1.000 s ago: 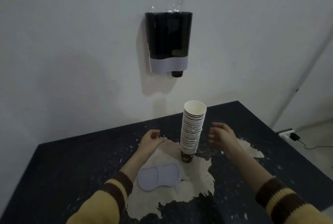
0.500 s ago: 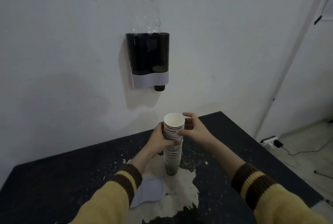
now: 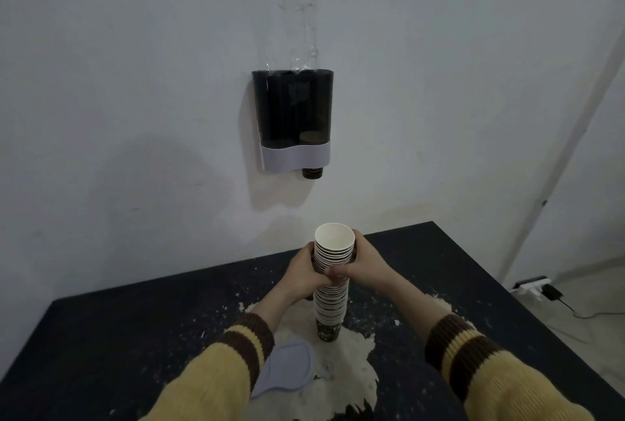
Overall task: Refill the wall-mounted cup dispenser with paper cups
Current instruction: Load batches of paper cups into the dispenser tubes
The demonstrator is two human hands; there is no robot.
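A tall stack of white paper cups [image 3: 332, 305] stands upright on the dark table [image 3: 135, 329], its open mouth facing up. My left hand [image 3: 302, 271] grips the upper part of the stack from the left. My right hand [image 3: 362, 263] wraps it from the right at the same height. On the wall above hangs the dark, translucent cup dispenser [image 3: 293, 109] with a pale band at its base. The bottom of one dark cup [image 3: 311, 173] pokes out under its right tube. The dispenser's top has no lid on it.
A pale flat lid [image 3: 287, 370] lies on the table by my left sleeve. A worn, light patch [image 3: 345, 373] spreads under the stack. At the right, a white power strip with a cable [image 3: 534, 288] lies on the floor.
Both hands came in from either side of the stack and closed around its upper part. The view has tilted up, so the dispenser sits lower in the frame.
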